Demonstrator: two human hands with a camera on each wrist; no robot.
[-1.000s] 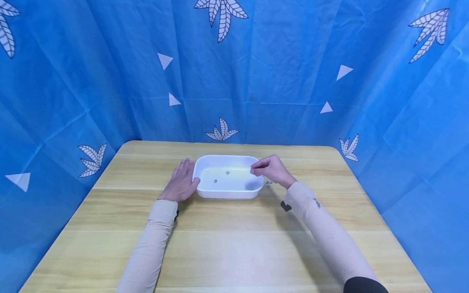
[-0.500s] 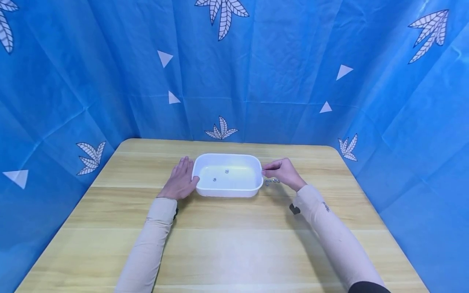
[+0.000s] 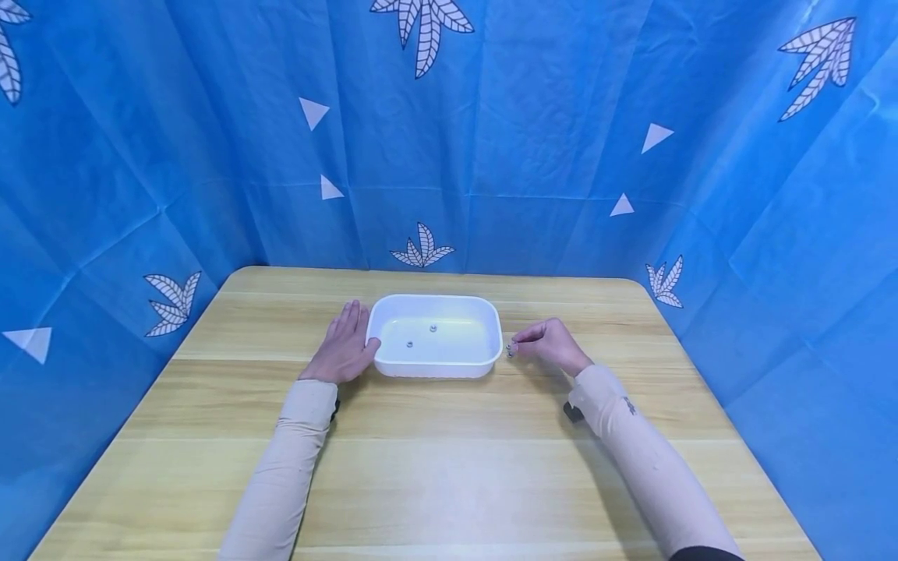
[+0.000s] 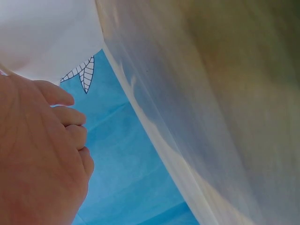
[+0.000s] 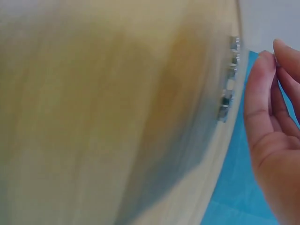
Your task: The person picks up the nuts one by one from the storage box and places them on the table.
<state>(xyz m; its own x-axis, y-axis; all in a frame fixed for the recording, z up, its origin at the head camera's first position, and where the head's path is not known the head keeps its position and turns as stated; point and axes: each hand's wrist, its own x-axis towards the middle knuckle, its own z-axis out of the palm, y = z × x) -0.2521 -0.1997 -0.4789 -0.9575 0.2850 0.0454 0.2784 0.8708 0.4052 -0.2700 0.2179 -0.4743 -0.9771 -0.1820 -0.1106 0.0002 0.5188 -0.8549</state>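
A white rectangular tray [image 3: 434, 368] stands on the table with two small metal nuts inside, one nut [image 3: 433, 329] behind the other nut [image 3: 410, 344]. My left hand [image 3: 341, 347] lies along the tray's left end, fingers straight and thumb over the rim. Just outside the tray's right end, my right hand [image 3: 553, 345] pinches a tiny thing between thumb and fingertips, apparently a nut and mostly covered. More metal nuts [image 5: 229, 84] sit on the table beside it in the right wrist view; in the head view the hand hides most of them.
The light wooden table [image 3: 435, 460] reaches back to a blue curtain [image 3: 547, 156] with white leaves and triangles, which also hangs along both sides. Dark items [image 3: 574, 411] show at the wrists under the cuffs.
My right hand has moved from over the tray's right end out to the right, then down beside the nuts on the table. The left hand and the tray's two nuts stay put.
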